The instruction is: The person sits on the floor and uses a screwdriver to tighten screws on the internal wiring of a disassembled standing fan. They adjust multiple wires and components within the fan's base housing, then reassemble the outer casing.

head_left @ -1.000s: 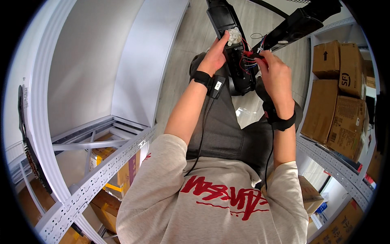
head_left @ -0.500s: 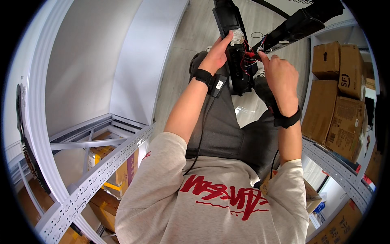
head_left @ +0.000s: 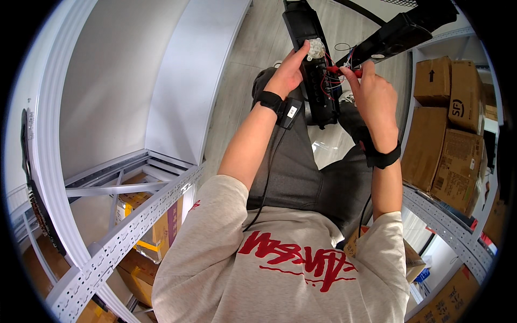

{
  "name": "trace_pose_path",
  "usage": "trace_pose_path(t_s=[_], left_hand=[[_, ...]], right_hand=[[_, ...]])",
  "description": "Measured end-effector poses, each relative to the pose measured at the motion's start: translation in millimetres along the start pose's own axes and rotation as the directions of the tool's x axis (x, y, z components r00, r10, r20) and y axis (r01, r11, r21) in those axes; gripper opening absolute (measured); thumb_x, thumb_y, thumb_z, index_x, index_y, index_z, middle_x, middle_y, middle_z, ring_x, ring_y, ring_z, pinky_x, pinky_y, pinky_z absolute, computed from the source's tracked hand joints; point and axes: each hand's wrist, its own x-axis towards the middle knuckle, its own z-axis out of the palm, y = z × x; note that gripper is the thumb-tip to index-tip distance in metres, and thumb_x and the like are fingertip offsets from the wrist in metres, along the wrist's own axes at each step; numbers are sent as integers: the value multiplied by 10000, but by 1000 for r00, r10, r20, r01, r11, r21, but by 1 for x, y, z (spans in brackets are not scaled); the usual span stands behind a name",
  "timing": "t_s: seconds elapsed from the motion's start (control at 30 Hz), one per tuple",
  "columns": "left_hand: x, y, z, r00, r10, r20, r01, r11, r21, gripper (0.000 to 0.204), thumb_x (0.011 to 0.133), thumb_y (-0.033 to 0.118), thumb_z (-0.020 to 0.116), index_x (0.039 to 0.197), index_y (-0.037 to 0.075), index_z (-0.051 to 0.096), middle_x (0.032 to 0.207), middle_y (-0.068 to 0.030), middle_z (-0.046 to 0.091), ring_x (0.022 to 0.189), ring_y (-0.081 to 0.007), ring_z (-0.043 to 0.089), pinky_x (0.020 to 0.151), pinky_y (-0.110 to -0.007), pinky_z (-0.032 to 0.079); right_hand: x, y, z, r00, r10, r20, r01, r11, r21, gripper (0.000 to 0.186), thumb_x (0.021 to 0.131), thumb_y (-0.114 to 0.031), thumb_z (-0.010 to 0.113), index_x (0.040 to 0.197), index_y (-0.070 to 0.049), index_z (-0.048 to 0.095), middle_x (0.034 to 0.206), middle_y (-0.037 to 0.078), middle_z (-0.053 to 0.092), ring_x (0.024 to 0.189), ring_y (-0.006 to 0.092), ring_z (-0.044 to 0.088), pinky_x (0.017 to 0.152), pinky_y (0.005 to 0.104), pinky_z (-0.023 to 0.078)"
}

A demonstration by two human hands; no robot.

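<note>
A long black plastic housing with several loose red, black and white wires stands between my knees. My left hand grips its left side, with the thumb beside a round, whitish clear part mounted on it. My right hand is closed, thumb against fingers, on a slim red tool. The tool's left end points at the wired face of the housing; its exact kind is too small to tell. A second black casing lies at an angle beyond my right hand, with wires running to it.
Brown cardboard boxes fill a metal shelf on the right. A perforated shelf beam runs along my left, with more boxes below it. A tall pale panel stands behind the beam. A black band with a small box sits on my left wrist.
My right hand has shifted slightly, its index finger lifting and more of the red tool showing. The black housing has moved very little, and my left hand keeps its place.
</note>
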Motion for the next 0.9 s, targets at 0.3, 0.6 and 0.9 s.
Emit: trace_pose_path(t_s=[0.3,0.6,0.9], left_hand=[[4,-3,-3,1000,16,-3,-16,1000,-26,524,1003,425,638,1363,59,531,1288,-50,644,1153,-189,625,965,-375,520],[-2,-3,7,993,62,-100,-59,998,24,574,988,431,660,1389,46,516,1322,-59,629,1186,-197,604,1013,-362,486],[1,-6,4,994,41,-104,-33,996,79,666,986,471,650,1464,56,443,1426,-56,551,1272,-196,532,1043,-362,452]], right_hand=[[8,23,12,876,-367,-312,443,869,222,234,962,-256,648,970,-44,548,864,186,676,786,411,669,641,496,514],[6,10,6,994,-105,27,104,993,49,220,956,-238,659,983,-42,563,882,168,652,833,371,660,669,486,524],[4,11,14,974,-124,-188,168,956,241,147,958,-195,644,1039,-84,594,942,137,650,863,377,660,689,461,532]])
